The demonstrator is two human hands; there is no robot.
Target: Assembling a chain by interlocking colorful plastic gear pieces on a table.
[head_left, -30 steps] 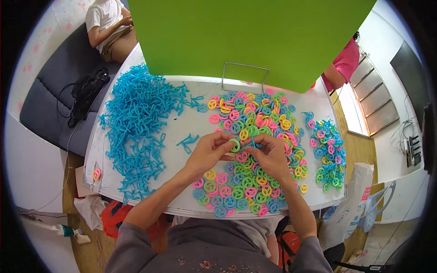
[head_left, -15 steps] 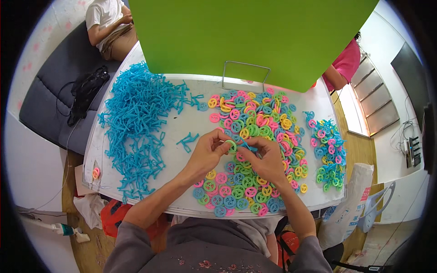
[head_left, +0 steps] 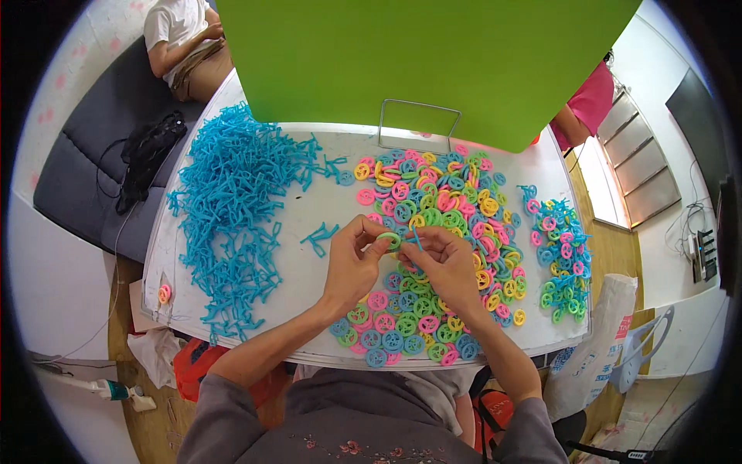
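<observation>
Over the middle of the white table, my left hand (head_left: pixel 354 259) pinches a green plastic wheel (head_left: pixel 392 240) between thumb and fingers. My right hand (head_left: pixel 447 263), close beside it, grips a small blue plastic forked piece (head_left: pixel 416 236), partly hidden by the fingers. Wheel and blue piece are nearly touching; whether they are joined cannot be made out. Under and around my hands lies a broad spread of pink, green, yellow and blue wheels (head_left: pixel 418 305). A few loose blue pieces (head_left: pixel 318 238) rest left of my left hand.
A large heap of blue forked pieces (head_left: pixel 228 182) covers the table's left side. At the right edge is a pile of blue pieces with wheels (head_left: pixel 563 255). A green board (head_left: pixel 433 69) and wire stand (head_left: pixel 418 124) rise at the back. Two other people sit beyond the table.
The green wheel has tilted to a flatter angle in my left hand. The blue piece has turned more upright in my right hand.
</observation>
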